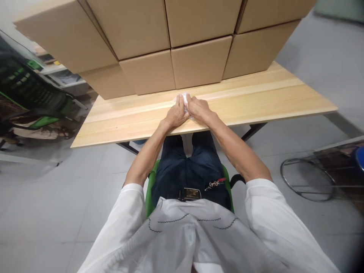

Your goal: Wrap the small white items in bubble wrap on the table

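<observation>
Both hands meet over a small whitish, crumpled piece [184,98], thin like plastic or paper, on the wooden table. My left hand [176,112] rests on the tabletop with its fingers closed against the left side of the piece. From the other side, my right hand [199,108] grips it with curled fingers. Bits of the piece show above and between the hands, and the rest is hidden under them. I cannot tell exactly what it is.
Cardboard boxes [201,62] stand stacked in two layers along the back of the wooden table [256,98]. A green-and-black chair [22,87] and a shelf [66,81] are at the left. A round metal-framed stool [307,180] lies at the right.
</observation>
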The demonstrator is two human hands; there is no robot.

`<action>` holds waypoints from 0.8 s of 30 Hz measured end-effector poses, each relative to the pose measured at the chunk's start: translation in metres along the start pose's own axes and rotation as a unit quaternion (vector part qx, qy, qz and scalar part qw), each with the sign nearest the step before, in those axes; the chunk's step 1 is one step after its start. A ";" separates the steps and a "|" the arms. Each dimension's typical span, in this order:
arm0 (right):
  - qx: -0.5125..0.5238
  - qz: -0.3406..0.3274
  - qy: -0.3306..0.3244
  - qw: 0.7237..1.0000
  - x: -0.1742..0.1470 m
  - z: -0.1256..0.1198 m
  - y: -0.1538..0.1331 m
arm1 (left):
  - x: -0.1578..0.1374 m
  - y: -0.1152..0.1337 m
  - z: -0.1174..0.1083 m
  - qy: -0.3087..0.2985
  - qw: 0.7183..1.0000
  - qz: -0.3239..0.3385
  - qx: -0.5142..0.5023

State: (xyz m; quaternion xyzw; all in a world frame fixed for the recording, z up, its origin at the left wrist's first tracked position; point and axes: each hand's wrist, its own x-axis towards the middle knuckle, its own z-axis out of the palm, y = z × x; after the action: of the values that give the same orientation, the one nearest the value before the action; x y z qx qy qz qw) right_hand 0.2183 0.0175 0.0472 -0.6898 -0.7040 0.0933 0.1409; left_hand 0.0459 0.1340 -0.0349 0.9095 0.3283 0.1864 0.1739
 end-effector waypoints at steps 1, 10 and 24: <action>0.003 0.004 -0.001 1.000 -0.001 0.000 -0.001 | 0.000 0.001 0.000 0.001 1.000 -0.001 0.007; 0.006 0.033 0.006 0.999 0.000 0.003 -0.007 | -0.004 0.007 -0.004 0.008 1.000 -0.006 0.002; 0.198 0.008 0.130 0.972 0.004 0.023 0.056 | -0.018 0.017 -0.010 0.073 0.995 -0.031 -0.054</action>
State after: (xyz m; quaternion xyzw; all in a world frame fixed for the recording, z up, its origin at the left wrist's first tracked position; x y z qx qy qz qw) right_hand 0.2639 0.0250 0.0074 -0.6603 -0.6416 0.1414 0.3638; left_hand 0.0376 0.1120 -0.0229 0.8722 0.3577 0.2643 0.2038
